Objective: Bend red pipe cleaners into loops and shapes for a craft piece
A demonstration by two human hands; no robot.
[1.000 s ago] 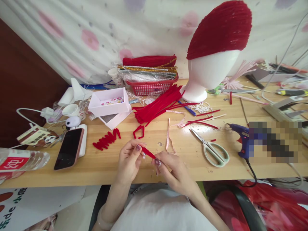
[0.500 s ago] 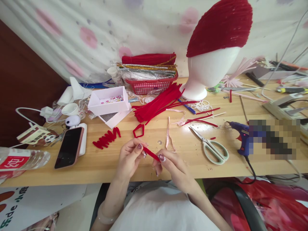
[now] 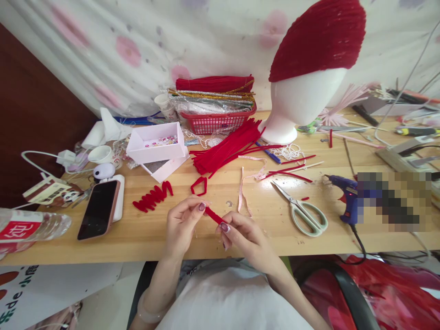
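Observation:
A short red fuzzy strip [image 3: 214,215] is held above the table near its front edge. My left hand [image 3: 184,224] pinches its upper left end between thumb and fingers. The lower right end is pinched by my right hand [image 3: 244,236]. Just beyond my left hand lies a red pentagon-shaped loop [image 3: 199,186]. Several folded red fuzzy pieces [image 3: 153,197] rest in a zigzag row to the left. A bundle of red fuzzy stems [image 3: 228,146] lies farther back. Scissors [image 3: 302,211] with pale green handles lie to the right of my hands.
A red basket [image 3: 220,123] of stems and a white mannequin head [image 3: 299,101] in a red cap stand at the back. A white box [image 3: 154,149], a phone [image 3: 99,211] and a bottle [image 3: 34,229] are left; a blue glue gun [image 3: 349,197] is right.
My right hand has shifted slightly left along the strip, and less of the strip shows between my hands. The whole view has moved a little.

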